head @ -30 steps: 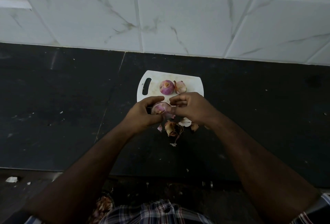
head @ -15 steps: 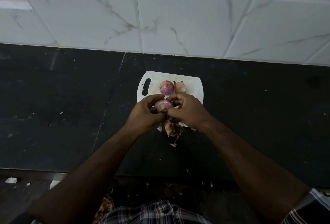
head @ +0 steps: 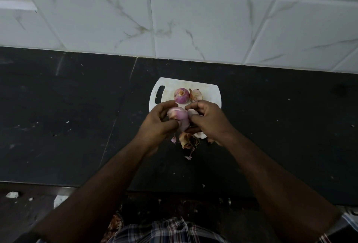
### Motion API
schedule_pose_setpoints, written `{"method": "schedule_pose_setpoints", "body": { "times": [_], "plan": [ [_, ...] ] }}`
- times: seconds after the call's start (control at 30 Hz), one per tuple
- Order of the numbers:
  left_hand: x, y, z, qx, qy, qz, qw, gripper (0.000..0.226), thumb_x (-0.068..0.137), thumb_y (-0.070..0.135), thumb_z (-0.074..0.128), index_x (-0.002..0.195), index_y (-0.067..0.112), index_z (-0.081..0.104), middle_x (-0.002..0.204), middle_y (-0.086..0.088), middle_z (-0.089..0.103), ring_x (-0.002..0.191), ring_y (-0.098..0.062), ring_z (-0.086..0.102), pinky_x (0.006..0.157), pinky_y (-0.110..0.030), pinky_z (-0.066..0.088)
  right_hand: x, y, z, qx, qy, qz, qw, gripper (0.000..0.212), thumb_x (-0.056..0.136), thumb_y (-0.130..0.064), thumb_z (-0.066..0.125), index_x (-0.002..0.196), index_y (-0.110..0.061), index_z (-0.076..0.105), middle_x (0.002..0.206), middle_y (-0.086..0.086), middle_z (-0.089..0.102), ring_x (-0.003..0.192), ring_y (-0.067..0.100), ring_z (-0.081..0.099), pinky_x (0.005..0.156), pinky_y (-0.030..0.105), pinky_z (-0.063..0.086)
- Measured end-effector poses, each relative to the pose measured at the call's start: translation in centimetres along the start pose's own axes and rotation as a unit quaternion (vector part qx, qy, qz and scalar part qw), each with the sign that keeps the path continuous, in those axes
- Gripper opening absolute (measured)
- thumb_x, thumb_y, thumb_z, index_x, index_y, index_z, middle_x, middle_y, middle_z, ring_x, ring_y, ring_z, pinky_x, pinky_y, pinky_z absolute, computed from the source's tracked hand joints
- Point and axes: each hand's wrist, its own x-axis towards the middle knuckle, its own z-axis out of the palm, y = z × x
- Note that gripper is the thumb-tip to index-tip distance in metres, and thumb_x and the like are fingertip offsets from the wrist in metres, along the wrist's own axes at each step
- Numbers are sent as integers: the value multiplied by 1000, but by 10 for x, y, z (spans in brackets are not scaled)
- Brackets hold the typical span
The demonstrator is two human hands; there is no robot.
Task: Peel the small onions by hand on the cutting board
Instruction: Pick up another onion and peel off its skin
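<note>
A small white cutting board [head: 209,89] with a handle slot lies on the black counter. At its far side sit a peeled purple onion [head: 181,95] and, to its right, an onion with papery skin [head: 196,95]. Above the board's near half, my left hand [head: 158,122] grips a third small onion [head: 179,116]. My right hand [head: 211,120] pinches a pale strip of its skin [head: 191,112] on the onion's right side. Most of the board's near part is hidden by both hands.
A heap of loose onion skins [head: 188,141] lies at the board's near edge and on the black counter [head: 77,117]. A white marble-tiled wall [head: 193,20] rises behind. The counter's front edge runs below my forearms.
My hands drew together around the onion, then parted slightly. The right hand now pulls a pale piece of skin off to the right, and more bare purple flesh shows.
</note>
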Motion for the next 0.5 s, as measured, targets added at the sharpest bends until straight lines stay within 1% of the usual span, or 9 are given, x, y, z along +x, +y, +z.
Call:
{"method": "schedule_pose_setpoints", "body": {
  "times": [0.07,0.13,0.2,0.27,0.3,0.33,0.4,0.43,0.5],
  "plan": [
    [2,1,-1,-61,1,-35,997,58,88,-7,68,140,11,51,124,-13,70,103,-30,71,94,-47,54,1,2,2,-4,26,-3,1000,21,94,-3,60,111,-12,69,101,10,74,80,24,76,69,46,64],
    [1,1,-1,-90,-5,-59,994,47,93,2,66,137,4,52,121,-18,72,106,-31,73,92,-43,59,2,5,7,-24,67,-15,997,22,89,-4,61,106,-16,71,96,6,75,78,22,76,69,46,64],
    [1,2,-1,-104,-9,-87,991,40,95,8,64,134,2,55,118,-21,73,109,-35,72,96,-48,57,3,8,10,-78,105,-31,991,25,86,-10,62,106,-22,71,101,0,74,87,18,73,76,44,63],
    [0,3,0,-121,-14,-102,987,41,93,10,67,131,3,56,117,-23,73,111,-39,70,100,-53,54,1,11,13,-112,107,-43,987,26,86,-13,65,110,-23,70,107,-1,73,97,15,70,81,41,61],
    [0,3,0,-124,-9,-103,987,42,90,10,70,130,4,56,115,-22,74,109,-38,71,98,-51,55,-1,12,14,-101,94,-46,989,26,86,-13,66,110,-24,70,107,-1,73,96,15,71,80,42,62],
    [0,3,0,-125,0,-101,987,43,89,9,72,129,5,57,112,-19,75,106,-36,73,92,-48,59,-1,13,15,-75,79,-40,993,25,86,-13,68,108,-24,69,106,1,73,92,16,72,77,43,63],
    [0,2,0,-124,14,-94,988,38,90,7,71,126,7,57,103,-12,78,95,-29,76,76,-37,63,-1,14,17,-22,61,-23,998,26,84,-11,69,104,-27,69,103,3,73,87,20,74,72,45,64],
    [-1,2,0,-124,14,-91,988,35,91,6,70,124,9,57,98,-10,79,91,-27,77,72,-33,63,0,15,17,-16,66,-16,998,26,83,-10,68,100,-29,69,100,3,73,86,20,74,71,45,64],
    [-1,1,0,-116,8,-90,989,31,93,6,68,121,12,57,94,-6,79,87,-24,77,69,-31,62,2,18,14,-31,87,-5,996,24,80,-11,65,95,-30,68,96,-1,74,86,18,74,73,45,64]
  ]
}}
